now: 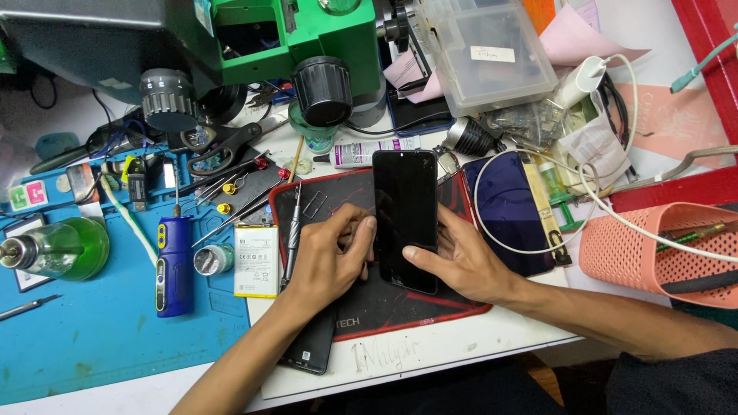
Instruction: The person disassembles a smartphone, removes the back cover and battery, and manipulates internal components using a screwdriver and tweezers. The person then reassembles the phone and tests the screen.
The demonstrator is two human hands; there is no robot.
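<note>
Cluttered white workbench (430, 361), blue mat (84, 338), seemingly bright overhead light.

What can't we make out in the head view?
- Phone: lower edge covered by left hand and right hand; underside faces the mat.
- Microscope: top cut off by the frame edge.
- Dark phone under the left forearm: mostly hidden.
- Battery print: too small.

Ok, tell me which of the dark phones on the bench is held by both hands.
The black phone standing lengthwise on the red-edged mat, between left hand and right hand. The dark blue phone lies untouched to its right, a white cable looped over it.
</note>
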